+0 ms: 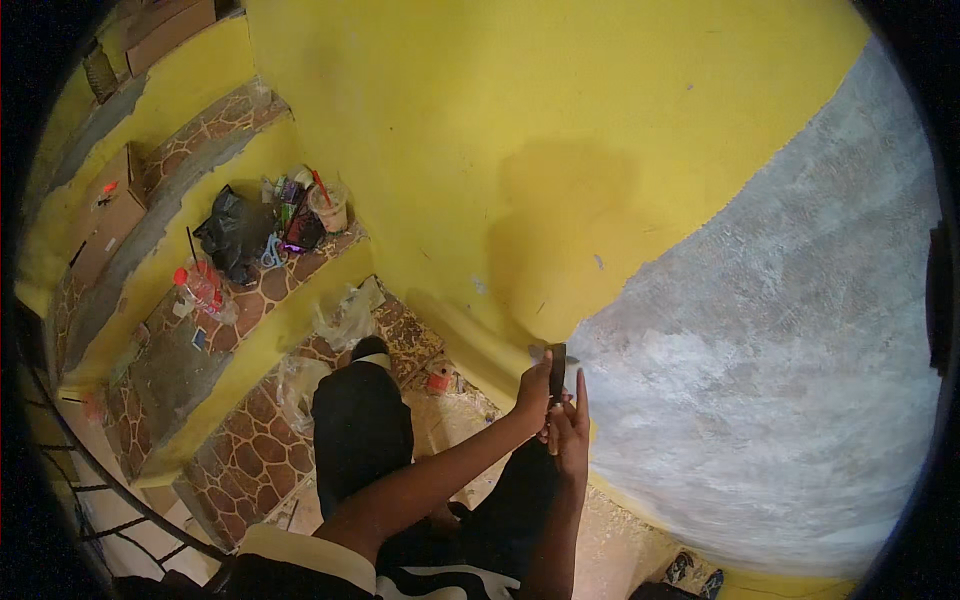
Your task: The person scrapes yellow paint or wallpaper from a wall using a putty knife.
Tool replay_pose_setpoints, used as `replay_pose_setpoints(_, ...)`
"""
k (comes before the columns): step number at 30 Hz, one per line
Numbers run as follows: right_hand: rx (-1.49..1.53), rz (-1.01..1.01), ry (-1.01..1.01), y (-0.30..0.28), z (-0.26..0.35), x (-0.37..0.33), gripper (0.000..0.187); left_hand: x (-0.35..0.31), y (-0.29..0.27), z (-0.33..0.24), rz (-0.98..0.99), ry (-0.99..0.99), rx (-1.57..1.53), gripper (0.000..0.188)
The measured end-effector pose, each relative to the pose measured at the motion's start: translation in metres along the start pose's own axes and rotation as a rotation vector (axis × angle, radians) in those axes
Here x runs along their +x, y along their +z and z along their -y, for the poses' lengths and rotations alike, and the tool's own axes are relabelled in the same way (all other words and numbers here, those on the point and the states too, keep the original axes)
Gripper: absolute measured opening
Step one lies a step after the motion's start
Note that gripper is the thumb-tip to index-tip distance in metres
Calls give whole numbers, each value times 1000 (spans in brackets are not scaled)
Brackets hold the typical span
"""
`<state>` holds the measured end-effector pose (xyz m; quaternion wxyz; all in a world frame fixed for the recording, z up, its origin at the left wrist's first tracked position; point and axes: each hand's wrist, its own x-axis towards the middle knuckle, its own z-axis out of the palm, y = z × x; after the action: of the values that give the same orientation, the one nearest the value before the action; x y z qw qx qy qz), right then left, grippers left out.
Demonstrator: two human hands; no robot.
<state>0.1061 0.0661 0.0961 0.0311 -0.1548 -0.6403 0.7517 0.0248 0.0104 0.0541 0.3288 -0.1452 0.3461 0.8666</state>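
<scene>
Hands meet at the wall (480,130), both around one small tool. A dark-handled scraper (557,362) stands upright, its top poking out above the fingers, right at the curved line where yellow paint gives way to bare grey plaster (790,350). The left hand (534,393) is closed around the handle from the left side; the right hand (572,432) sits just below and against it, fingers stretched upward along the tool, though whether it truly grips is hard to tell. Both forearms rise from the lower edge, bent and close together. The yellow surface looks smooth, the grey one rough and mottled. Stone-patterned steps (250,450) climb at left, one carrying a black plastic bag (232,235).
</scene>
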Motion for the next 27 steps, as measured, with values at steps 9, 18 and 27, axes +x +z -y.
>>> replay_pose_setpoints(9,182,-78,-18,11,-24,4,46,3,-4,-3,-7,147,99,47)
replay_pose_setpoints(18,188,-135,-49,16,-25,2,45,3,-2,-2,-37,259,204,52)
replay_pose_setpoints(27,196,-112,-50,11,-10,-4,46,-6,5,-3,-33,366,334,51)
